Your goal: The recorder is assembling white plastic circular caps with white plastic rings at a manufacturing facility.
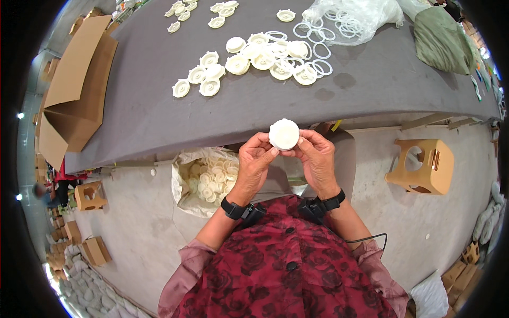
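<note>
"A red smock (265, 259) is showing nearest. And ahead?"

"The left hand (255, 164) and right hand (319, 163) are gripping one white cap (284, 134), just short of the table (143, 79)."

"Containers?"

"A sack (178, 185) is holding heaped pale discs (214, 177). A carton (77, 69) is standing at the left. Farther, loose caps (209, 87) are lying on the table; beyond them, a clear bag (377, 16) is holding rings (322, 51), more lying outside it."

Gray concrete floor (382, 228), long table (143, 100) under dark gray cloth, tan plastic stool (446, 177) near its right side, second stool (80, 197) at left, cardboard cartons (96, 250) and pale sacks (87, 286) piled lower left, small bright lights (20, 115) along the far-left edge.
</note>
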Available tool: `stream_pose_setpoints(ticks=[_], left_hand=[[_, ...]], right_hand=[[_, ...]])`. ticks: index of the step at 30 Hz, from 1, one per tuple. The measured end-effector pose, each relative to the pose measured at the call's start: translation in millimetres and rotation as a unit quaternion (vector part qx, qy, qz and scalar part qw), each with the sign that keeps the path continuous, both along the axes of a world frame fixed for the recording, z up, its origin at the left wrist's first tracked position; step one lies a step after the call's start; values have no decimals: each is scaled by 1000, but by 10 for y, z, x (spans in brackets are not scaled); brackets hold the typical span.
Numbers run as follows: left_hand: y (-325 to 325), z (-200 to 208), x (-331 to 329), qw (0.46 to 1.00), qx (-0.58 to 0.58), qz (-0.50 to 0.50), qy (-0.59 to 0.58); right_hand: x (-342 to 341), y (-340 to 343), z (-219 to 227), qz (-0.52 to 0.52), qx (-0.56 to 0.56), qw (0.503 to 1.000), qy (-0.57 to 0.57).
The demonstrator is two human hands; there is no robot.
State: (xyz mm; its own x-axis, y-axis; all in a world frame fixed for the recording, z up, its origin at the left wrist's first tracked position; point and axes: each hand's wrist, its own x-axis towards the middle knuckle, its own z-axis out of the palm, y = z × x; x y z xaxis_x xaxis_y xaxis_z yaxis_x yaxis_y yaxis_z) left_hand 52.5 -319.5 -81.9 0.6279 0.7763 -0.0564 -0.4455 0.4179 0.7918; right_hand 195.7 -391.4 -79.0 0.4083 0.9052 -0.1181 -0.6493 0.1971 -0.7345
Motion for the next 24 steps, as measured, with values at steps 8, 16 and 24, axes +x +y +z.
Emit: stream_pose_setpoints(ticks=[8,16,24], left_hand=[[-55,75,76,997,38,55,42],[-1,33,-29,994,78,44,66],[134,75,-243,980,166,-30,103]], right_hand=[[-136,-6,-88,-36,-18,999,16],[-79,5,86,-66,-12,997,-28],[188,-141,27,41,18,982,-182]])
